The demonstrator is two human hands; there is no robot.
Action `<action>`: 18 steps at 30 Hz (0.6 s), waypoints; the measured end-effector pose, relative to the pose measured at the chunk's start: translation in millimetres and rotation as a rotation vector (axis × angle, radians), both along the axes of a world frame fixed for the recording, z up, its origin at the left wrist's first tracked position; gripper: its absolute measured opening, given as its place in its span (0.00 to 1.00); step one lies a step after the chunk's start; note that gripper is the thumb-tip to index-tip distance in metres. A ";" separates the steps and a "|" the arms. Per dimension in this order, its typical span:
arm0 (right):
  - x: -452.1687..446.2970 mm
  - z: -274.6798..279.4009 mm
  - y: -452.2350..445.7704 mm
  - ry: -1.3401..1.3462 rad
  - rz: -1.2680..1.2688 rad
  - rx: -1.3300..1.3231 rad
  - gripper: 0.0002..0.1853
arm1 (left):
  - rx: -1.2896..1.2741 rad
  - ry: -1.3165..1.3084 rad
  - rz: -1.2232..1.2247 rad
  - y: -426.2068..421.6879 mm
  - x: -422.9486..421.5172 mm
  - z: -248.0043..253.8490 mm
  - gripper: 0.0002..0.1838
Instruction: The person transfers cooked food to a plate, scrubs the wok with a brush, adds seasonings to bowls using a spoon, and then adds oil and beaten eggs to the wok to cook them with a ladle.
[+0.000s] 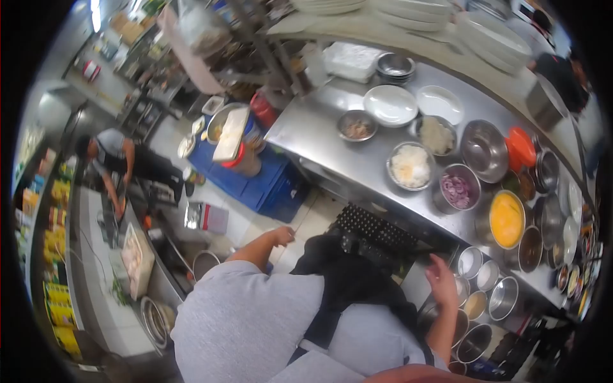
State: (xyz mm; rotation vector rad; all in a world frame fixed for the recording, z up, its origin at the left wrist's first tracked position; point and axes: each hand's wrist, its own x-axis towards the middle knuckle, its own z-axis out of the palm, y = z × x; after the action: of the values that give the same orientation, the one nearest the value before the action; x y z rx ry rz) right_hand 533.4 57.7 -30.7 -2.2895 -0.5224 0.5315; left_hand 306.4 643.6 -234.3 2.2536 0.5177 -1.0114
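Note:
My left hand [283, 237] hangs over the floor at the front of my body, its fingers loosely bent and a little apart, with nothing visible in them. To the right, my right hand [440, 279] is raised with its fingers spread and holds nothing. It is nearest to a cluster of metal containers, among them one with white contents [469, 262] and one with tan contents [475, 305]. On the steel counter [325, 121] ahead stand a container of chopped purple onion [457, 190], a bowl of white shreds [410, 166] and a pot of bright yellow-orange food [507, 219].
White plates [391, 106] and an empty steel bowl [483, 151] sit on the counter. A blue chest [255, 185] carries tubs at the left. Another person [124, 159] bends over the far-left counter. A perforated black mat [377, 228] lies beside the counter.

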 end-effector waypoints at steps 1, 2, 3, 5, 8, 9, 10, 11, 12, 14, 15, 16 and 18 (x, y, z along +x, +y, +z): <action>-0.4 10.9 22.3 0.033 0.045 0.001 0.27 | 0.067 -0.230 0.032 34.4 -40.7 -59.9 0.15; -1.7 21.4 43.5 0.069 0.063 -0.033 0.27 | 0.161 -0.097 -0.092 51.7 -52.2 -64.8 0.14; -1.3 23.0 55.1 0.087 0.080 -0.040 0.27 | 0.244 0.033 -0.233 68.1 -63.3 -68.2 0.12; -5.1 18.4 87.4 0.121 0.099 -0.051 0.27 | 0.343 -0.039 -0.498 90.2 -75.4 -84.2 0.11; -13.5 -8.5 123.9 0.141 0.127 -0.108 0.26 | 0.402 -0.185 -0.478 113.6 -94.7 -141.8 0.09; -18.1 -24.9 133.9 0.143 0.139 -0.096 0.26 | 0.492 -0.293 -0.346 112.1 -95.6 -164.3 0.09; -27.2 -30.6 153.0 0.199 0.102 -0.139 0.25 | 0.420 -0.368 -0.520 109.2 -96.0 -118.3 0.10; -34.7 -44.5 169.9 0.310 0.029 -0.141 0.25 | 0.301 -0.361 -0.213 113.0 -96.5 -161.1 0.13; -42.1 -67.9 181.0 0.423 -0.049 -0.145 0.25 | 0.130 -0.336 0.081 104.9 -93.7 -131.3 0.15; -66.4 -106.8 197.6 0.582 -0.110 -0.206 0.23 | -0.089 -0.318 0.417 95.1 -87.3 -61.1 0.17; -78.4 -115.0 199.4 0.620 -0.088 -0.262 0.22 | -0.149 -0.293 0.447 100.2 -89.9 -54.4 0.17; -84.6 -126.5 194.5 0.619 -0.007 -0.321 0.21 | -0.207 -0.266 0.477 105.1 -92.5 -47.4 0.17; -89.4 -150.8 161.4 0.479 0.350 -0.424 0.20 | -0.081 -0.478 0.263 130.7 -128.3 -134.9 0.17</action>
State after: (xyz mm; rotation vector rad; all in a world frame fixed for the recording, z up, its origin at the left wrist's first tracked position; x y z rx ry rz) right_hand 444.0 219.1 -181.5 -2.3407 -0.6115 1.4365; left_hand 178.1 774.3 -369.2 2.1814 0.5297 -0.3375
